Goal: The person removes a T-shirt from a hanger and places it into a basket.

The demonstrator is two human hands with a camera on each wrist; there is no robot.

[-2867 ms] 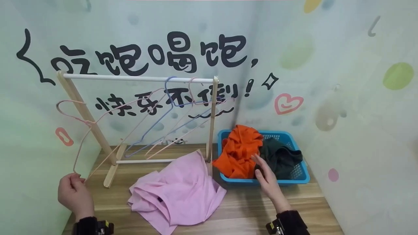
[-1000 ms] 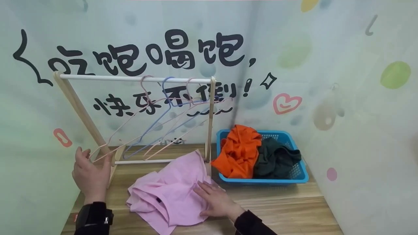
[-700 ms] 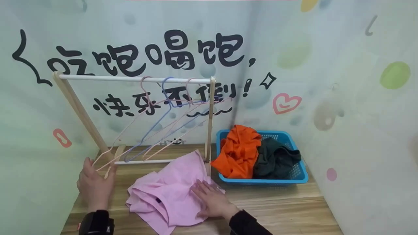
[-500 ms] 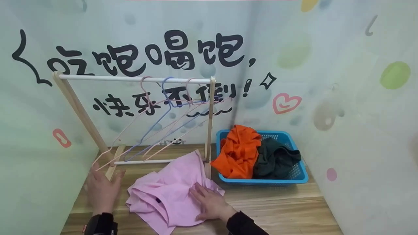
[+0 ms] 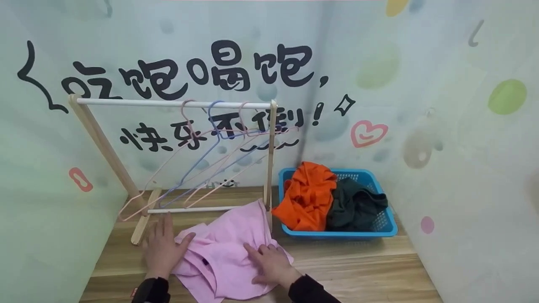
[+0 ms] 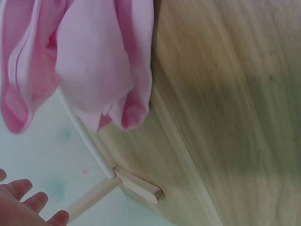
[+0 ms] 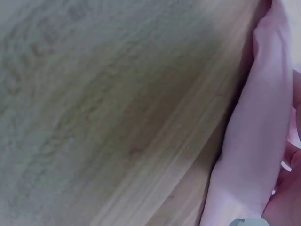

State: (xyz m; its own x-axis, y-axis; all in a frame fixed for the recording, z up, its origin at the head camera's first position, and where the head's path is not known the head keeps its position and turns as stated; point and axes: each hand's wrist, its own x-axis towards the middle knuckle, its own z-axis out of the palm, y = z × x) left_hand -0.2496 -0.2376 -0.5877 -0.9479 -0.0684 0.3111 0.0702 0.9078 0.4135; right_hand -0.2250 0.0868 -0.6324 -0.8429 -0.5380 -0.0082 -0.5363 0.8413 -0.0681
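A crumpled pink shirt with a small dark neck label lies on the wooden table in the head view. At its left edge is my left hand, fingers spread and thumb over the cloth; in the left wrist view these fingers look straight and hold nothing. My right hand rests on the shirt's right side, fingers loosely bent. Only part of that hand shows in the right wrist view, against the pink cloth. A pink hanger hangs leftmost on the rack, apart from both hands.
The wooden rack with a white top rail stands behind the shirt. A blue hanger and another pink hanger also hang there. At right sits a blue basket holding orange cloth and dark green cloth.
The left hand held the pink hanger, which came to hang on the rail; it let go and moved right to the shirt. The right hand went from near the basket onto the shirt.
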